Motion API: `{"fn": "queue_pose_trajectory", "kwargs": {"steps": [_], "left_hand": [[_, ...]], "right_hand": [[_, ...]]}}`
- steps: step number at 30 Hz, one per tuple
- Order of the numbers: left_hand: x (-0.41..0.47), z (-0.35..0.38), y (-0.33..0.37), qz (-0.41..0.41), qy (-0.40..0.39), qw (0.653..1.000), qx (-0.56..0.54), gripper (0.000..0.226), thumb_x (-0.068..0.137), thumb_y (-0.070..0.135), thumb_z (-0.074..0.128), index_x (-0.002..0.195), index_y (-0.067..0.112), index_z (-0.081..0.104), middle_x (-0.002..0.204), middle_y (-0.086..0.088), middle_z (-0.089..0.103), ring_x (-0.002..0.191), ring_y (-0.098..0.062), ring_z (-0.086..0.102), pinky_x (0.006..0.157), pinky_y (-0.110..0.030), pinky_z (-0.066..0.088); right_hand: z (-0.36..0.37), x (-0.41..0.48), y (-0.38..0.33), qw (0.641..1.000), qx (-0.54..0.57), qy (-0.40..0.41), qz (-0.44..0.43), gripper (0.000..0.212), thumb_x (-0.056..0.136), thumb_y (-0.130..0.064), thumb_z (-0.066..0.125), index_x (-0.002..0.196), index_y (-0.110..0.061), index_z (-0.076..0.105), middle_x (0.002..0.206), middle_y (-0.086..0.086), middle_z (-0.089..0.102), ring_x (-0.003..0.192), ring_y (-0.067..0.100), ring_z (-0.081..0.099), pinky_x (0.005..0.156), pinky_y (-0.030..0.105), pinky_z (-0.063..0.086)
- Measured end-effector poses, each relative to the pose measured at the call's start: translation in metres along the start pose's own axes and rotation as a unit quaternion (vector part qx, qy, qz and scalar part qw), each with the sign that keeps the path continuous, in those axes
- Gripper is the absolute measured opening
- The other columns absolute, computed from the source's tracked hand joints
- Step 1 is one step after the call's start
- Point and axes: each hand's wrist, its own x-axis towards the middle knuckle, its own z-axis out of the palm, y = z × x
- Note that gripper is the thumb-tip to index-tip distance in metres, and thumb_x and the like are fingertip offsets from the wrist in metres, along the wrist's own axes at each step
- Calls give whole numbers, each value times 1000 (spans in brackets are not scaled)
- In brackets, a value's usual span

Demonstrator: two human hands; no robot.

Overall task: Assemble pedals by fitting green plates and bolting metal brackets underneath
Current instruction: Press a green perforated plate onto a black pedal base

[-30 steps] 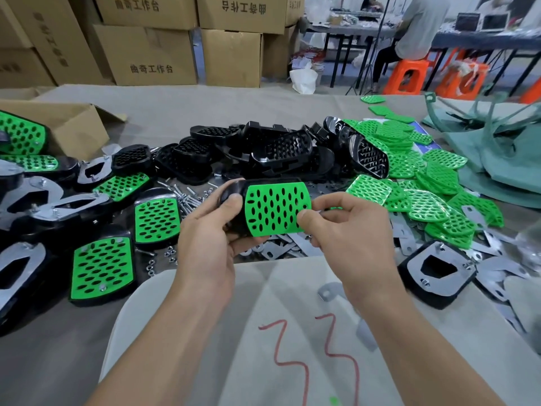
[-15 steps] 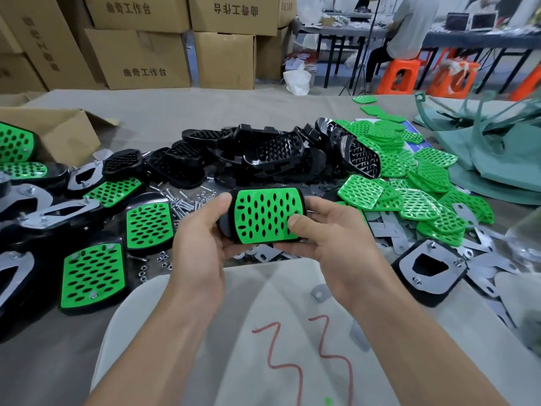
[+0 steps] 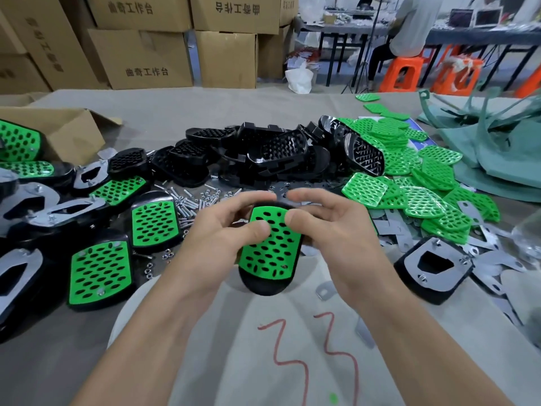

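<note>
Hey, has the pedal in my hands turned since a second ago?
Yes. The pedal has swung from lying crosswise to lengthwise, its near end now pointing at the red squiggles.

Stacked cardboard boxes (image 3: 140, 54) stand behind the table (image 3: 205, 112), orange stools (image 3: 407, 74) under a seated person (image 3: 409, 24).

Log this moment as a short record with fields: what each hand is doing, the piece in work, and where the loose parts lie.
Piece in work: held pedal, black base with green plate on top
Left hand: grips the pedal's far end, thumb on the plate
Right hand: same, from the other side
Loose green plates: heaped to the right
Bare black bases: piled behind
Bolts and nuts: scattered left of the hands
Plated pedals: on the left
</note>
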Motion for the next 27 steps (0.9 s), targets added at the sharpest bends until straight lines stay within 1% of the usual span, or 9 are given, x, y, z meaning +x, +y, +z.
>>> {"fn": "queue_pose_trajectory", "kwargs": {"steps": [3,6,10,13,16,20,22,24,27], "left_hand": [[1,7,-4,-20,31,998,-56,43,69,13,69,108,31,77,109,-5,76,102,-28,69,88,-43,54],[2,11,-5,-34,54,996,-55,37,69,19,68,103,30,79,104,-5,78,98,-24,71,87,-42,55],[2,11,-4,-38,76,996,-39,26,75,34,71,99,27,81,98,-5,79,90,-21,73,78,-38,55],[2,11,-4,-41,75,995,-45,15,84,24,74,97,27,81,98,-5,79,90,-19,73,79,-37,54],[1,12,-3,-37,63,996,-51,15,83,21,76,97,23,82,97,-7,79,86,-18,73,75,-36,56],[-1,11,-2,-20,33,997,-65,30,74,25,77,103,16,80,102,-14,78,89,-22,74,75,-32,60],[-1,11,-2,-11,36,997,-66,30,72,24,78,101,16,81,101,-14,78,89,-22,74,76,-32,59],[-2,13,-3,-4,46,997,-61,31,68,21,85,99,18,81,97,-10,78,86,-19,73,74,-31,58],[0,15,-5,2,68,996,-56,17,79,17,79,96,20,82,93,-6,78,84,-17,73,73,-33,55]], "right_hand": [[5,-1,3,999,-34,-21,11,10,93,-19,68,97,-16,77,91,12,75,85,21,70,86,56,60],[9,-2,2,999,-44,-14,-4,16,86,-28,67,94,-17,77,92,14,74,84,20,68,87,64,54],[10,-2,3,997,-75,-18,-32,17,85,-30,65,93,-20,76,90,13,74,86,33,69,85,63,54],[10,-2,3,993,-108,-17,-50,19,85,-33,62,90,-20,76,85,9,74,83,32,69,81,60,55],[8,-3,1,980,-183,-5,-81,24,89,-39,57,84,-22,73,73,-5,70,71,11,62,69,40,52],[6,-2,2,965,-236,17,-110,34,100,-34,56,67,-31,60,59,-18,55,58,3,48,56,15,33],[7,-1,3,962,-241,18,-124,42,102,-33,56,60,-32,53,55,-16,49,55,4,42,53,15,30],[7,-1,2,970,-215,7,-113,34,98,-36,57,65,-29,61,59,-16,54,59,3,46,58,20,36],[5,1,0,993,-99,-26,-56,19,95,-26,63,80,-20,74,73,-6,68,73,13,59,72,40,49]]}}
